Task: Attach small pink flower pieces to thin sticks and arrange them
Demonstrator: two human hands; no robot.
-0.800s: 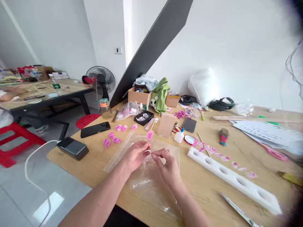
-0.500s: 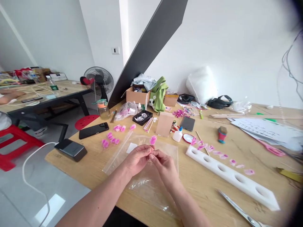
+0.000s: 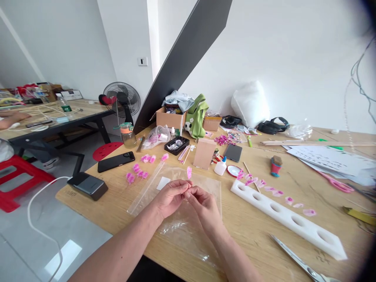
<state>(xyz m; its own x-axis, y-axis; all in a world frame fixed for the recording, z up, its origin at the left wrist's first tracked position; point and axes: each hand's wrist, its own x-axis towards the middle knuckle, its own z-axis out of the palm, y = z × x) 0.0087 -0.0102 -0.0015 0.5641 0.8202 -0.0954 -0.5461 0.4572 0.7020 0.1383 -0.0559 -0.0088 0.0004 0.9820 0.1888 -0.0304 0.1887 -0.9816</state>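
My left hand (image 3: 169, 197) and my right hand (image 3: 205, 206) meet over a clear plastic zip bag (image 3: 179, 219) lying flat on the wooden table (image 3: 252, 231). Both hands pinch a small pink paper flower (image 3: 189, 172) that stands up just above the fingertips. A small white paper piece (image 3: 163, 183) lies on the bag to the left of my left hand. Several more pink flowers (image 3: 138, 172) lie on the table beyond the bag.
A white foam strip with round holes (image 3: 286, 218) lies to the right, pink petals (image 3: 273, 192) beside it. Scissors (image 3: 299, 263) sit at the near right. A black phone (image 3: 116, 161), a power bank (image 3: 87, 185), a glue bottle (image 3: 220, 167) and a cardboard block (image 3: 204, 154) stand behind.
My hands lifted slightly off the bag and closed together. The pink flower turned between the fingertips and now shows edge-on, narrower than before.
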